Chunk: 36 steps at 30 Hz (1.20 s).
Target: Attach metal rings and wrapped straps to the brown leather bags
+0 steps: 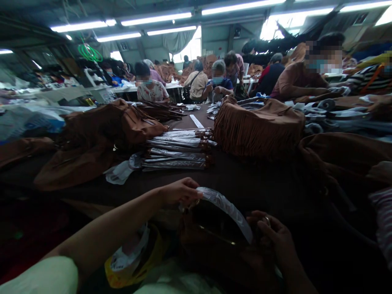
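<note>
A brown handbag (214,249) sits low in front of me, with much of it lost in shadow. Its curved handle (228,207), wrapped in clear plastic, arches above the opening, where a bit of gold-coloured metal glints. My left hand (184,192) pinches the handle's left end. At the right end, the fingers of my right hand (274,230) are closed around the lower part of the handle; the dark area hides just where they grip. A ring-like glint shows on that hand.
Several plastic-wrapped handles (177,157) lie stacked on the dark table (245,179). Brown bags (92,134) are heaped at left, a fringed brown bag (257,126) stands at right. A striped sleeve (382,216) is close at right. A yellow plastic bag (122,275) hangs below; co-workers sit beyond.
</note>
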{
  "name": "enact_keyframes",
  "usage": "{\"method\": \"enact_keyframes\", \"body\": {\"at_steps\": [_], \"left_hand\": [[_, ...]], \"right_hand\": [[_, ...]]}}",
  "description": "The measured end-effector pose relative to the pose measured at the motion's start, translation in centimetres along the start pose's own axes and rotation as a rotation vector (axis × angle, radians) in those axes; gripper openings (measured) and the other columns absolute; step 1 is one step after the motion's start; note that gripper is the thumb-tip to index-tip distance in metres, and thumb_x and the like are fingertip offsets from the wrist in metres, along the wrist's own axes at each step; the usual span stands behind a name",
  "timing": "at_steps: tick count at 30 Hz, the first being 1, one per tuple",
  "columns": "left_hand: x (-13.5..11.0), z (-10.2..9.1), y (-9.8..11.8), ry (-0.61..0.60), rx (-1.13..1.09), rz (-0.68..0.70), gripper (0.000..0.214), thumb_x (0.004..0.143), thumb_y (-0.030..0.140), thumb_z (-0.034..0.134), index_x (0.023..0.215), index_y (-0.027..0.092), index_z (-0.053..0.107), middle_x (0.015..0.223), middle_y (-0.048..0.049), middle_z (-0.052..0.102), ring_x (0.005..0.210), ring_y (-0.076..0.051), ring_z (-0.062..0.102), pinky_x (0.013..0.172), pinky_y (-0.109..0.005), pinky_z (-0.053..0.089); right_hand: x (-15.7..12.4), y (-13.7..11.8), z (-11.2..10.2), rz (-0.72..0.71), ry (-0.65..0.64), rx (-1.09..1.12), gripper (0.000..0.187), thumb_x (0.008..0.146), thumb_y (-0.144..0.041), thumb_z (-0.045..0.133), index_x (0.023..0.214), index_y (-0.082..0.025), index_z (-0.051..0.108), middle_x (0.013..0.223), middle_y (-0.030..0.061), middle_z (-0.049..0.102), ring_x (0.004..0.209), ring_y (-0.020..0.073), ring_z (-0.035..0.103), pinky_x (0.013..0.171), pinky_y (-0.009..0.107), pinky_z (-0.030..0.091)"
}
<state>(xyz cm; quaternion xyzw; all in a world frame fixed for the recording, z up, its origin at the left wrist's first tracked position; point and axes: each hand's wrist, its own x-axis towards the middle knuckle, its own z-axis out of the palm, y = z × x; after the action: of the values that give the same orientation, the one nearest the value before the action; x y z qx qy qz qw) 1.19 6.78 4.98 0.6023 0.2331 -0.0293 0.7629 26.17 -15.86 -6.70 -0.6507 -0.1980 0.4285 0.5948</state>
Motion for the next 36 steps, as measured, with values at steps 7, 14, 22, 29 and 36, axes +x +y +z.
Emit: {"method": "enact_keyframes", "body": {"at_steps": [7, 14, 22, 29, 36], "left_hand": [[2.3, 0.0, 0.2, 0.018, -0.196, 0.031, 0.048, 0.069, 0.044, 0.073, 0.051, 0.015, 0.04, 0.038, 0.009, 0.025, 0.032, -0.002, 0.022, 0.036, -0.018, 0.012], [2.5, -0.5, 0.3, 0.064, -0.205, 0.028, 0.049, 0.07, 0.047, 0.072, 0.053, 0.016, 0.038, 0.04, 0.0093, 0.026, 0.034, -0.002, 0.021, 0.037, -0.018, 0.011], [3.0, -2.0, 0.4, 0.183, 0.214, 0.072, 0.05, 0.075, 0.062, 0.061, 0.08, 0.012, 0.058, 0.056, 0.0018, 0.051, 0.045, -0.01, 0.043, 0.044, -0.021, 0.031], [1.7, 2.0, 5.8, 0.488, 1.179, 0.427, 0.044, 0.081, 0.055, 0.058, 0.106, 0.02, 0.063, 0.102, -0.0071, 0.063, 0.1, -0.024, 0.057, 0.085, -0.032, 0.042], [6.6, 11.8, 4.4, -0.015, 1.675, 0.535, 0.015, 0.074, 0.03, 0.069, 0.078, 0.015, 0.067, 0.087, -0.0111, 0.068, 0.083, -0.026, 0.062, 0.072, -0.037, 0.047]], "right_hand": [[-0.1, -0.1, 0.4, -0.097, 0.081, 0.137, 0.041, 0.062, -0.045, 0.078, 0.094, -0.023, 0.065, 0.102, 0.0073, 0.072, 0.079, 0.0276, 0.07, 0.065, 0.038, 0.055], [-0.8, -1.6, 0.8, -0.102, -0.133, -0.036, 0.037, 0.072, -0.052, 0.069, 0.091, -0.02, 0.068, 0.076, 0.0036, 0.068, 0.072, 0.0218, 0.063, 0.067, 0.033, 0.05], [-0.8, -2.1, 1.0, -0.094, -0.155, 0.038, 0.032, 0.069, -0.049, 0.074, 0.08, -0.02, 0.065, 0.063, -0.0022, 0.057, 0.057, 0.0132, 0.05, 0.054, 0.023, 0.041], [-0.4, -1.5, 1.1, -0.1, -0.144, -0.065, 0.03, 0.071, -0.047, 0.074, 0.083, -0.02, 0.066, 0.065, -0.0028, 0.057, 0.06, 0.0136, 0.051, 0.057, 0.023, 0.04], [-1.7, -4.5, 4.4, -0.226, -0.135, -0.116, 0.04, 0.067, -0.049, 0.074, 0.09, -0.018, 0.066, 0.079, 0.0032, 0.068, 0.074, 0.0215, 0.06, 0.061, 0.027, 0.047]]}}
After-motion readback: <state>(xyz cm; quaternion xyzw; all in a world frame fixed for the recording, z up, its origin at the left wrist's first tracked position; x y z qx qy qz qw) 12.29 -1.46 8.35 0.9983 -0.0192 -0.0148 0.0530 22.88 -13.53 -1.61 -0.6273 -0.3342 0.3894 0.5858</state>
